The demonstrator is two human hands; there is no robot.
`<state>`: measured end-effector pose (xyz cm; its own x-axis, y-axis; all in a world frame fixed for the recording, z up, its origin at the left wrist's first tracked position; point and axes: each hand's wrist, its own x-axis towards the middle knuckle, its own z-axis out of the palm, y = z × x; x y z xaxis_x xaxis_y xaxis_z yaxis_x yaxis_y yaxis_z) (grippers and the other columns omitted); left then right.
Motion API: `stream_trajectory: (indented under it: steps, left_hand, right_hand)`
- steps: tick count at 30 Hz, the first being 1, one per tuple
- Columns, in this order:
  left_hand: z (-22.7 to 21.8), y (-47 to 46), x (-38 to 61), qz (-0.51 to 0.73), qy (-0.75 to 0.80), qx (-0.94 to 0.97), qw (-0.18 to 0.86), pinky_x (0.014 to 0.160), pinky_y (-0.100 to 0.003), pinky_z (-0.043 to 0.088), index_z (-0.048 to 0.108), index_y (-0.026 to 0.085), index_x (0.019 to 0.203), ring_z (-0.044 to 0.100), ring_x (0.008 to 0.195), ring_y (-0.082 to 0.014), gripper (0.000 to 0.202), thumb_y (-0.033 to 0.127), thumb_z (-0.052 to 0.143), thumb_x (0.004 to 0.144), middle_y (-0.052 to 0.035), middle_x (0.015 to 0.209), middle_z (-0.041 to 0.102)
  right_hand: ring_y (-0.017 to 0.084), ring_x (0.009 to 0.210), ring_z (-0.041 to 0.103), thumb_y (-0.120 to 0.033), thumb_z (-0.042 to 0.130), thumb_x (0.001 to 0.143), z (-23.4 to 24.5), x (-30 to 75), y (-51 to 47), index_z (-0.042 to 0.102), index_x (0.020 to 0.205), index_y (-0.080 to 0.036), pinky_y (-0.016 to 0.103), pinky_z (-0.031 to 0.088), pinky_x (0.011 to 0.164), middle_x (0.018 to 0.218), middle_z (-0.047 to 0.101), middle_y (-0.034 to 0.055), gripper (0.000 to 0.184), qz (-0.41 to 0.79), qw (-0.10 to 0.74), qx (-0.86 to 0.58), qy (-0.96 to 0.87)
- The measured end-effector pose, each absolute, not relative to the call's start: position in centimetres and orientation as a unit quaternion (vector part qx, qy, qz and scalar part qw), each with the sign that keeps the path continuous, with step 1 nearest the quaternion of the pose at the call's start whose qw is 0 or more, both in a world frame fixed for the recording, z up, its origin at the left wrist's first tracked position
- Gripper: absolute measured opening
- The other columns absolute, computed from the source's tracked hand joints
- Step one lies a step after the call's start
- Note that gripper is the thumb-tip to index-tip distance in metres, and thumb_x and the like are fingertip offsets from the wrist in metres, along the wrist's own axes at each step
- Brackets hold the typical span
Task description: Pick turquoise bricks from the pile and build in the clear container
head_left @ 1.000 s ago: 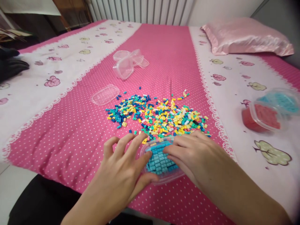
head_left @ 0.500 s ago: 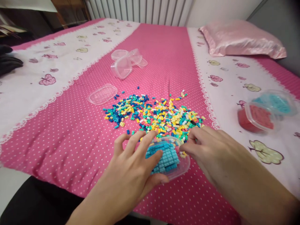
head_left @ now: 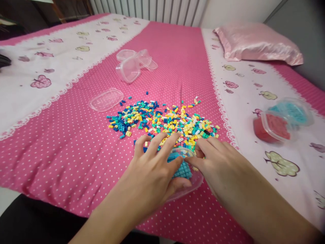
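Observation:
My left hand (head_left: pixel 154 166) curves over a clear plastic container (head_left: pixel 196 183), its fingers spread. Between its thumb and index finger is a compact block of blue toy building bricks (head_left: pixel 184 171), partly hidden by the hand. At the container's right side my right hand (head_left: pixel 213 152) is closed, with thumb and index finger pinched beside the blue block; anything between those tips is too small to make out. A few pale yellow bricks (head_left: pixel 195 168) show inside the container under the right hand. Just beyond both hands spreads a loose pile of mixed coloured bricks (head_left: pixel 188 127).
A clear lid (head_left: pixel 106 99) lies left of the pile, with several clear containers (head_left: pixel 129 69) farther back. On the right stand a container of red bricks (head_left: pixel 273 128) and one of blue bricks (head_left: pixel 291 112). A pink pillow (head_left: pixel 259 44) rests on the bed (head_left: pixel 177 44).
My left hand has shifted right over the container and covers more of the blue bricks. My right fingertips have moved left, closer to the blue block. The view has shifted slightly.

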<state>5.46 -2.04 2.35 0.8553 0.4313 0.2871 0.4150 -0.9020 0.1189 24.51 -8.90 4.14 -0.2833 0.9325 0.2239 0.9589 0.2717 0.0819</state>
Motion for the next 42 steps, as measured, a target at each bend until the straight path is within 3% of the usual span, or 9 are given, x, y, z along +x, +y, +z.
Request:
stream_trajectory:
  steps: [17, 23, 30, 36, 42]
  left_hand:
    - [2.0, -1.9, 5.5, 0.165, 0.206, 0.964, 0.039, 0.106, -0.054, 0.019, 0.074, 0.028, 0.109, 0.038, 0.135, -0.0345, 0.036, 0.052, 0.048, 0.101, -0.0111, 0.149, 0.051]
    - [2.1, -1.9, 5.6, 0.14, 0.202, 0.968, 0.055, 0.105, -0.059, 0.023, 0.076, 0.029, 0.102, 0.04, 0.134, -0.0365, 0.036, 0.053, 0.05, 0.099, -0.0097, 0.152, 0.048]
    - [2.4, -1.8, 5.8, 0.109, 0.198, 0.972, 0.068, 0.101, -0.064, 0.033, 0.068, 0.034, 0.127, 0.043, 0.136, -0.0392, 0.039, 0.053, 0.047, 0.101, -0.01, 0.157, 0.044]
    - [2.5, -1.8, 5.9, 0.103, 0.206, 0.97, 0.078, 0.101, -0.065, 0.035, 0.071, 0.034, 0.12, 0.042, 0.137, -0.0386, 0.037, 0.051, 0.044, 0.102, -0.0089, 0.158, 0.043]
    - [3.1, -1.4, 4.9, 0.138, 0.214, 0.962, 0.102, 0.104, -0.065, 0.028, 0.076, 0.032, 0.102, 0.039, 0.137, -0.037, 0.037, 0.049, 0.043, 0.103, -0.0087, 0.153, 0.046]
  right_hand:
    - [0.023, 0.067, 0.056, -0.004, 0.077, 0.07, 4.1, 24.8, -9.0, 0.069, 0.064, -0.021, 0.035, 0.038, 0.059, 0.071, 0.063, 0.0052, 0.02, -0.069, 0.069, -0.588, -0.803]
    - [0.024, 0.068, 0.056, 0.0, 0.074, 0.069, 4.0, 25.0, -9.1, 0.07, 0.07, -0.021, 0.035, 0.037, 0.059, 0.073, 0.063, 0.0056, 0.021, -0.047, 0.061, -0.593, -0.801]
    - [0.024, 0.068, 0.056, 0.001, 0.072, 0.068, 3.6, 25.1, -9.4, 0.07, 0.07, -0.021, 0.036, 0.036, 0.061, 0.073, 0.063, 0.0053, 0.022, -0.047, 0.054, -0.594, -0.801]
    - [0.024, 0.068, 0.055, 0.0, 0.074, 0.069, 3.8, 25.4, -9.4, 0.071, 0.071, -0.022, 0.035, 0.035, 0.061, 0.073, 0.062, 0.0045, 0.022, -0.023, 0.071, -0.595, -0.8]
    - [0.021, 0.064, 0.051, 0.001, 0.073, 0.071, 4.9, 25.3, -9.3, 0.068, 0.072, -0.02, 0.033, 0.031, 0.06, 0.074, 0.06, 0.0039, 0.022, -0.018, 0.086, -0.602, -0.794]
